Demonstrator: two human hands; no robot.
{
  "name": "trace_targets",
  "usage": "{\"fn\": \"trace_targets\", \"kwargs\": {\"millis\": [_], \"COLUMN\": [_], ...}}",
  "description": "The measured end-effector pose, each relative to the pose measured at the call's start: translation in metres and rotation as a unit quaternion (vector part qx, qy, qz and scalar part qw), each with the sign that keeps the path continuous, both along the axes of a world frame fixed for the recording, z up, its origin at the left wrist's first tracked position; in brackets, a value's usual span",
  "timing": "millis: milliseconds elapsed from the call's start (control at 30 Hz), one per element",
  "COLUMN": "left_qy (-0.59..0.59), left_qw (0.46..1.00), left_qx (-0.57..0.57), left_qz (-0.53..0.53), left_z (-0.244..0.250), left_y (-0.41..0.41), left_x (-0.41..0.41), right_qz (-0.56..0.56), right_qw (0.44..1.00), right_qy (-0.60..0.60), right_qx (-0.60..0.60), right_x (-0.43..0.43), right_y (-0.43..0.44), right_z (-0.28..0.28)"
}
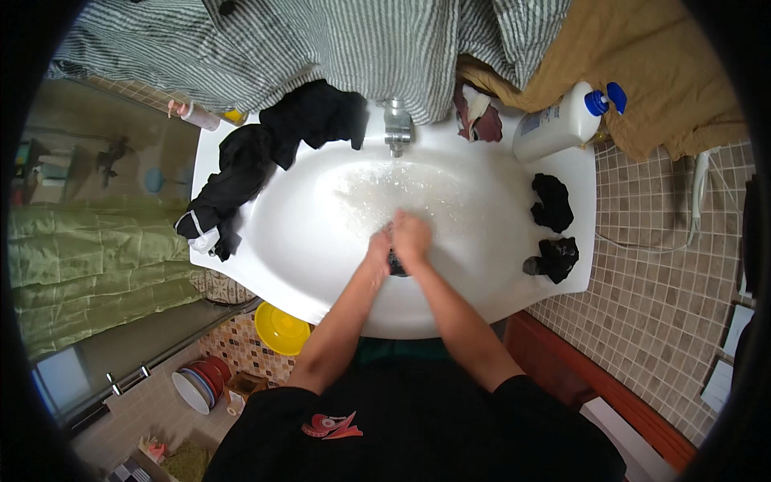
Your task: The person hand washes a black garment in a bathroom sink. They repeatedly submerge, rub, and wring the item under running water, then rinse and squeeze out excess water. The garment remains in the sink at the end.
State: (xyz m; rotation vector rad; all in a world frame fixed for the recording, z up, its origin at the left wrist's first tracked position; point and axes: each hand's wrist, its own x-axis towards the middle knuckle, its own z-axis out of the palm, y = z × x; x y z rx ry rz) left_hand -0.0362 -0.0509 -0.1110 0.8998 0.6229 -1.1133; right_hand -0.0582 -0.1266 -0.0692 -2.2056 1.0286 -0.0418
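Observation:
Both hands are together low in the white washbasin (283, 241), pressed around a small dark wet cloth (396, 265). My left hand (379, 248) grips it from the left side. Over it, my right hand (412, 236) is closed like a fist on the same cloth. Most of the cloth is hidden by the hands; a dark end shows below them, between the wrists. Beyond the hands stands the chrome faucet (397, 129), above foamy, splashing water (391, 187) in the bowl.
Black clothing (241, 156) drapes the basin's left rim. On the right rim rest two crumpled black cloths (552, 203) (557, 259) and a white pump bottle (557, 123). A maroon cloth (479, 117) lies near the faucet. Striped fabric (361, 48) hangs behind. A yellow basin (282, 328) is lower left.

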Motion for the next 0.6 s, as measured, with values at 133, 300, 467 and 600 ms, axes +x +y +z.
{"fn": "trace_targets", "kwargs": {"millis": [133,300,467,600], "left_qy": [-0.029,-0.23,-0.371,-0.209], "left_qw": [0.998,0.929,0.838,0.963], "left_qx": [0.064,0.279,0.379,0.164], "left_qz": [-0.002,0.075,-0.127,0.038], "left_z": [0.058,0.018,-0.016,-0.001], "left_y": [-0.001,0.014,0.027,0.025], "left_x": [0.035,0.054,0.057,0.065], "right_qz": [-0.032,0.04,0.225,-0.02], "right_qw": [0.993,0.968,0.953,0.998], "right_qy": [-0.026,0.031,0.074,-0.047], "right_qx": [-0.109,-0.246,-0.188,0.039], "right_x": [0.013,0.0,-0.004,0.014], "right_y": [-0.058,-0.077,-0.075,-0.061], "right_z": [-0.023,-0.017,-0.006,-0.028]}}
